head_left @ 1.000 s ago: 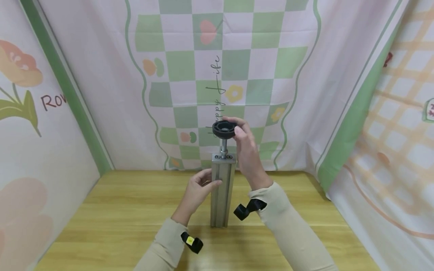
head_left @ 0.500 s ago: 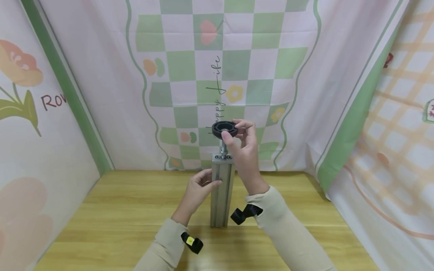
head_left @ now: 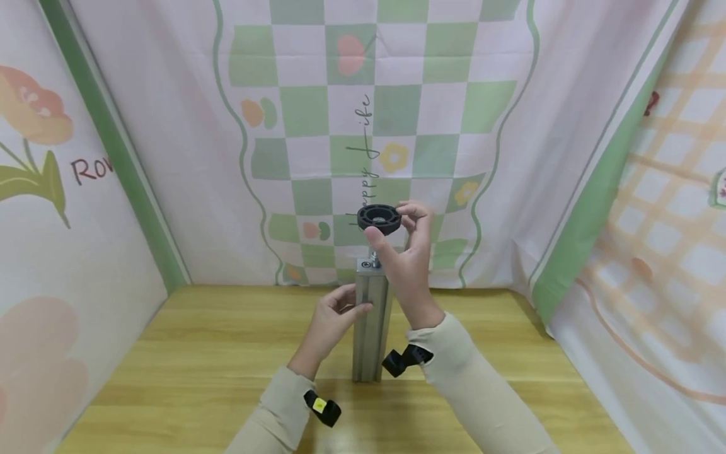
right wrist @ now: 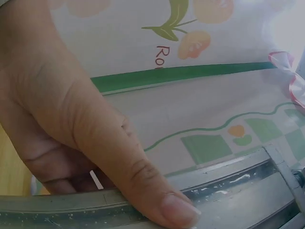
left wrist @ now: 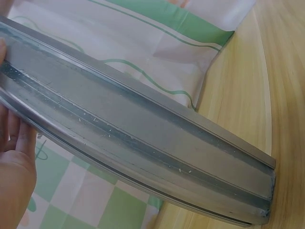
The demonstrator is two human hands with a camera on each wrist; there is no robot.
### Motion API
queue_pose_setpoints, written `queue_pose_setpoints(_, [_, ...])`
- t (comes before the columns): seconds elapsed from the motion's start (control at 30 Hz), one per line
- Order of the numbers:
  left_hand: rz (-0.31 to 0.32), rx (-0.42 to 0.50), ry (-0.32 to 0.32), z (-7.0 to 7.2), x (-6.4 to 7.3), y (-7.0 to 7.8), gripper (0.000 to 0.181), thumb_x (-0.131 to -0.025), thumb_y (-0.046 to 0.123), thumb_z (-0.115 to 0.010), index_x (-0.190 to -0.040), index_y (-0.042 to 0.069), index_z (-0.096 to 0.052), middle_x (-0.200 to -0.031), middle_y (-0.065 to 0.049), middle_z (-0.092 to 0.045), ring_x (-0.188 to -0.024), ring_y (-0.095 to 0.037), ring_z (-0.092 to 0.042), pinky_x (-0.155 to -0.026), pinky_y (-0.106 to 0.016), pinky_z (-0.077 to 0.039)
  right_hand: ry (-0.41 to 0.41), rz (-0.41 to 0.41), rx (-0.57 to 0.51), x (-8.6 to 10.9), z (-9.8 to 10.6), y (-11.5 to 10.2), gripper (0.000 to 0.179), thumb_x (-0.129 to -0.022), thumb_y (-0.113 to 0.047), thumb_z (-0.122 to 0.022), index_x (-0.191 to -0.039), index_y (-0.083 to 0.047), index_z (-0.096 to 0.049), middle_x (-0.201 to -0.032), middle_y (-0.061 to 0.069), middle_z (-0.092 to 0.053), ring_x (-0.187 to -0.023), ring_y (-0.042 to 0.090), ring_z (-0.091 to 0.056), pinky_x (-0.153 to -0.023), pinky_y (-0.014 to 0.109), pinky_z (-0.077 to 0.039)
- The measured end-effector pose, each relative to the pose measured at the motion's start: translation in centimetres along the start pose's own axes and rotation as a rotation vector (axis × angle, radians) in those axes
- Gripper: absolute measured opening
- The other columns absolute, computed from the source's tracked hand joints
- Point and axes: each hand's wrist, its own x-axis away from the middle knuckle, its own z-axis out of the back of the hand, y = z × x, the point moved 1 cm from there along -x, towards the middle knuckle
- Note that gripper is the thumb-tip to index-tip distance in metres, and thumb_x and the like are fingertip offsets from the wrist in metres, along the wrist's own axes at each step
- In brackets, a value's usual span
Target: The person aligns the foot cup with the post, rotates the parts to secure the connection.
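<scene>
An upright aluminium profile (head_left: 370, 328) stands on the table with a metal end plate (head_left: 365, 265) on top. Screwed into this plate is a levelling foot (head_left: 379, 219) with a black ribbed round base, facing up, and a threaded steel stem partly behind my right hand. My left hand (head_left: 334, 313) grips the profile's upper half, thumb in front and fingers behind; the left hand (right wrist: 109, 138) and its thumb also show in the right wrist view. My right hand (head_left: 409, 265) pinches the foot's rim, thumb at the near edge and fingers at the right. The profile (left wrist: 138, 129) fills the left wrist view.
The wooden table (head_left: 215, 353) extends around the profile. A patterned curtain (head_left: 442, 113) hangs directly behind it, with more printed cloth on the left and right sides. Each forearm carries a black wrist mount (head_left: 323, 408).
My right thumb has swept leftward along the near rim of the levelling foot, while the fingers stay at its right side. My left hand keeps its hold on the profile.
</scene>
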Motion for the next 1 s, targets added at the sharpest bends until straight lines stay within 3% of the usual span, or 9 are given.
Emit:
queue_pose_setpoints(0.07, [-0.005,0.003,-0.003,-0.1,0.0,-0.1,0.041,-0.088,0.026,-0.08,-0.124,0.011,-0.068,-0.108,-0.007,-0.069,-0.103,-0.023,-0.064,-0.099,-0.034,-0.051,-0.033,-0.017,-0.021,0.1,0.2,0.1,0.063,-0.095,-0.051,-0.059,-0.129,-0.001,-0.044,-0.14,0.014,-0.042,-0.134,0.022,-0.037,-0.113,0.045,-0.027])
queue_pose_setpoints(0.17, [-0.01,0.006,-0.002,-0.2,0.1,-0.1,0.04,-0.088,0.023,-0.08,-0.124,0.009,-0.068,-0.107,-0.007,-0.069,-0.104,-0.023,-0.065,-0.099,-0.034,-0.051,-0.123,-0.064,-0.078,-0.2,0.5,0.1,0.06,-0.101,-0.042,-0.039,-0.144,0.0,-0.038,-0.15,0.01,-0.038,-0.139,0.025,-0.034,-0.117,0.047,-0.022])
queue_pose_setpoints(0.27, [-0.015,0.008,-0.002,-0.2,0.1,0.0,0.039,-0.088,0.022,-0.08,-0.124,0.009,-0.068,-0.107,-0.007,-0.069,-0.103,-0.023,-0.064,-0.099,-0.035,-0.051,-0.228,-0.126,-0.189,-0.8,0.7,0.3,0.058,-0.104,-0.037,-0.026,-0.15,-0.004,-0.036,-0.155,0.008,-0.037,-0.143,0.026,-0.032,-0.119,0.047,-0.017])
queue_pose_setpoints(0.37, [-0.019,0.008,-0.003,-0.1,0.1,-0.1,0.039,-0.089,0.023,-0.08,-0.124,0.01,-0.068,-0.107,-0.007,-0.069,-0.102,-0.024,-0.064,-0.098,-0.036,-0.052,-0.331,-0.191,-0.352,-1.4,1.0,0.9,0.058,-0.107,-0.039,-0.021,-0.152,-0.005,-0.037,-0.157,0.014,-0.036,-0.145,0.027,-0.031,-0.119,0.051,-0.014])
queue_pose_setpoints(0.5, [-0.02,0.004,-0.008,0.0,0.1,-0.1,0.04,-0.089,0.024,-0.08,-0.124,0.01,-0.068,-0.107,-0.008,-0.068,-0.102,-0.024,-0.064,-0.098,-0.036,-0.052,-0.434,-0.277,-0.53,-1.9,1.3,1.6,0.06,-0.107,-0.04,-0.022,-0.154,-0.005,-0.034,-0.156,0.022,-0.036,-0.146,0.029,-0.03,-0.119,0.053,-0.012])
queue_pose_setpoints(0.63, [-0.018,0.002,-0.01,0.0,0.1,-0.1,0.041,-0.089,0.025,-0.08,-0.125,0.009,-0.067,-0.107,-0.009,-0.068,-0.103,-0.024,-0.064,-0.099,-0.035,-0.051,-0.491,-0.334,-0.61,-2.1,1.7,2.0,0.059,-0.106,-0.037,-0.028,-0.153,-0.003,-0.034,-0.154,0.021,-0.04,-0.146,0.031,-0.031,-0.12,0.051,-0.012])
queue_pose_setpoints(0.83, [-0.024,0.005,-0.012,0.1,0.1,-0.2,0.041,-0.089,0.024,-0.079,-0.124,0.009,-0.067,-0.108,-0.009,-0.068,-0.103,-0.024,-0.064,-0.098,-0.036,-0.052,-0.527,-0.349,-0.608,-2.5,2.1,2.2,0.048,-0.102,-0.039,-0.041,-0.14,-0.01,-0.049,-0.149,0.014,-0.047,-0.143,0.033,-0.034,-0.12,0.048,-0.014])
queue_pose_setpoints(1.0, [-0.031,0.008,-0.012,0.1,0.1,-0.2,0.041,-0.089,0.023,-0.08,-0.124,0.008,-0.067,-0.107,-0.009,-0.069,-0.102,-0.024,-0.064,-0.097,-0.036,-0.053,-0.512,-0.343,-0.566,-2.6,2.3,2.1,0.044,-0.1,-0.039,-0.046,-0.134,-0.011,-0.051,-0.146,0.014,-0.049,-0.138,0.034,-0.039,-0.119,0.048,-0.017])
